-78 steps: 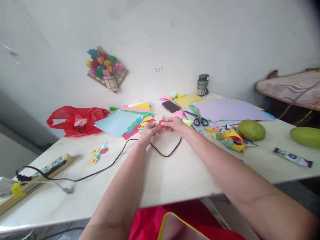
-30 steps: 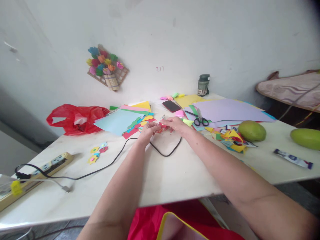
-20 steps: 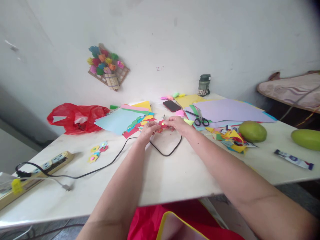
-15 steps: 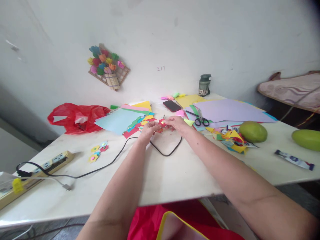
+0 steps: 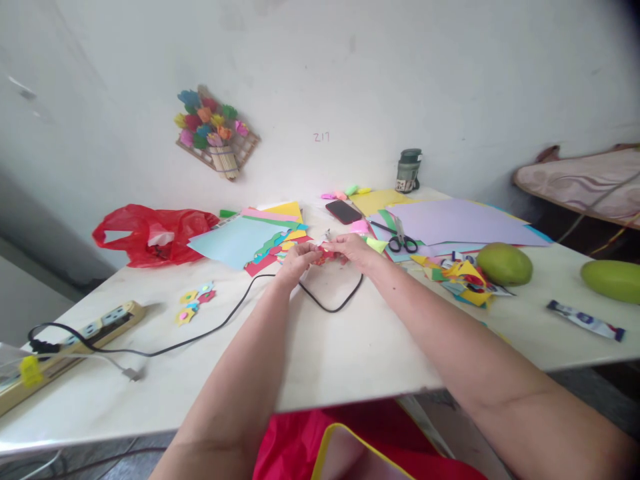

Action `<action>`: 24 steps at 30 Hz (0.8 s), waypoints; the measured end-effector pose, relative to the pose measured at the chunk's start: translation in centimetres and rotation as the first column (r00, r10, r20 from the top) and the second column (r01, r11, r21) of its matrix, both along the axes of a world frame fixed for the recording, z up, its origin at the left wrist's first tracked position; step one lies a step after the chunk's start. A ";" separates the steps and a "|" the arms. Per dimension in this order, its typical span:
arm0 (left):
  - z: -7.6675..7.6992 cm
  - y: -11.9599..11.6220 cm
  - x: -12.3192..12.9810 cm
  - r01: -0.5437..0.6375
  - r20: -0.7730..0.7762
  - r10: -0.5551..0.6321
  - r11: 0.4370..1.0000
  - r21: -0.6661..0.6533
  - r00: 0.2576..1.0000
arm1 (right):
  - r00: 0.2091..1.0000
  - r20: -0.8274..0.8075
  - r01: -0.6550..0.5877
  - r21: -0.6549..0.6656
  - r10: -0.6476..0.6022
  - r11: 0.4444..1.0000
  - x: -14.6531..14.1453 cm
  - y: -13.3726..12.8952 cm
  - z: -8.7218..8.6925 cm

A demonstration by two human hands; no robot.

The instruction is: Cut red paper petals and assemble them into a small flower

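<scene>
Near the middle of the table, my left hand [image 5: 301, 259] and my right hand [image 5: 349, 249] are close together, fingers closed around a small red paper piece [image 5: 327, 255]. Fingers cover most of the piece, so its shape is unclear. Beyond my left hand lie wavy-cut coloured paper strips [image 5: 273, 245] and light blue sheets [image 5: 230, 243]. A pink item [image 5: 359, 227] and a pale yellow-green one [image 5: 376, 245] lie just beyond my right hand. Small paper flowers [image 5: 186, 315] rest on the table at the left.
Black-handled scissors [image 5: 403, 243], a phone [image 5: 343, 212], purple paper [image 5: 460, 221], paper scraps [image 5: 465, 281], green fruit [image 5: 505, 264] and a tube [image 5: 586, 320] are to the right. A red bag [image 5: 150, 237], power strip [image 5: 100, 327] and black cable [image 5: 210, 331] are left.
The red piece shows less between my fingers, and the yellow spot on it is no longer visible. Both hands stay in nearly the same place.
</scene>
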State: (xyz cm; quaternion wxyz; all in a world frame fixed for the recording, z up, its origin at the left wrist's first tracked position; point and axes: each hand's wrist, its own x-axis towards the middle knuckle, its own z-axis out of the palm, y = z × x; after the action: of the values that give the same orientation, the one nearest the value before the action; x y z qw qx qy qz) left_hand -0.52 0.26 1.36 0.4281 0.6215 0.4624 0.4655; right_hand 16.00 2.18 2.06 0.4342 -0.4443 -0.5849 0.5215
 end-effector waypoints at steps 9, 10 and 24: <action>1.0 -1.0 0.6 0.018 -0.002 -0.018 1.000 -0.015 1.000 | 0.997 0.034 0.062 0.019 -0.063 0.998 -0.2 -0.1 0.1; 1.0 -1.0 0.7 0.012 -0.002 -0.012 1.000 -0.017 1.000 | 0.997 0.034 0.065 0.021 -0.066 0.998 -0.2 -0.1 0.1; 0.2 -0.4 0.1 -0.033 0.019 0.034 0.999 -0.030 0.999 | 0.994 -0.096 -0.062 -0.018 0.060 0.998 0.5 0.3 0.2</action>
State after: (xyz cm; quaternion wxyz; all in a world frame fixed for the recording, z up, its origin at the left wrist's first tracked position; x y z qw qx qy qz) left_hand -0.46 -0.14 1.56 0.4338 0.6026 0.4755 0.4717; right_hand 16.48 2.46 2.28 0.4407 -0.4055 -0.5714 0.5612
